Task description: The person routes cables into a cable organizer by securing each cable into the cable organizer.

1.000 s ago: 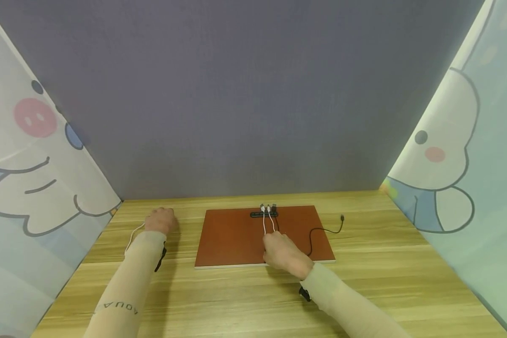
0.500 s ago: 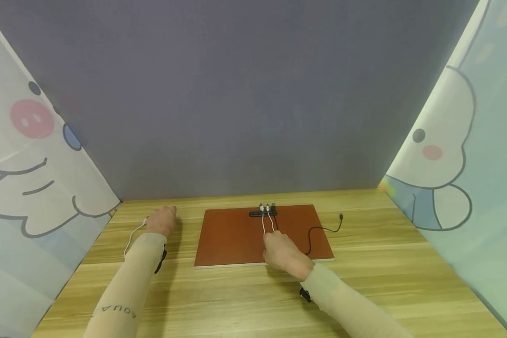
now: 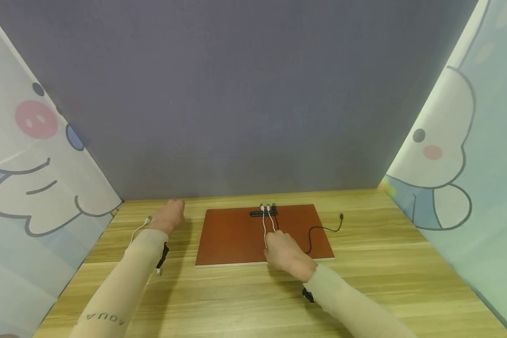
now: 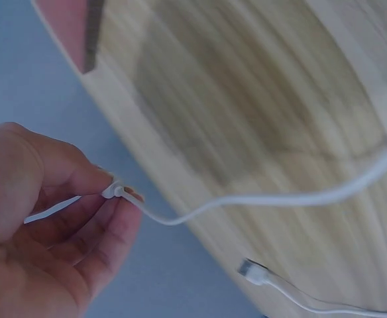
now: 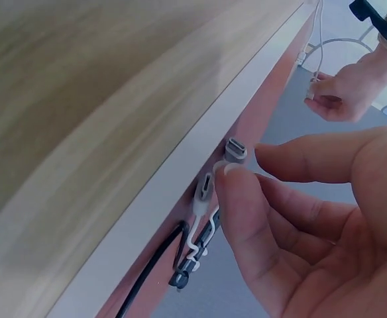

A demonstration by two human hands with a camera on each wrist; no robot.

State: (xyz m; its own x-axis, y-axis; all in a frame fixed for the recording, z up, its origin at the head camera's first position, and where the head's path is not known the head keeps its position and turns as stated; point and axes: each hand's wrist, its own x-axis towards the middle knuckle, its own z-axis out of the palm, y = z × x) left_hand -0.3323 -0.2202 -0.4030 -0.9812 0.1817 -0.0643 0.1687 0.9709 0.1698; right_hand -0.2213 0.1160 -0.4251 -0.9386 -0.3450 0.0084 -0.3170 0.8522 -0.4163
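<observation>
My left hand is to the left of a brown board. In the left wrist view its thumb and fingers pinch a white cable. Apart from it, a white USB plug with its own cable lies on the table. My right hand is over the board's front part. The right wrist view shows its thumb and index fingertip slightly apart, beside a white USB-C plug. A second white plug sits close by. Whether a finger touches the first plug is hard to tell.
A black cable clip strip at the board's back holds two white cables and a black one. One black cable trails off the board's right side. Another white plug shows under the left wrist. A grey panel stands behind the table.
My left hand has moved right and slightly up, uncovering the white plug on the table. A white plug now shows under the left wrist. The right hand has barely moved.
</observation>
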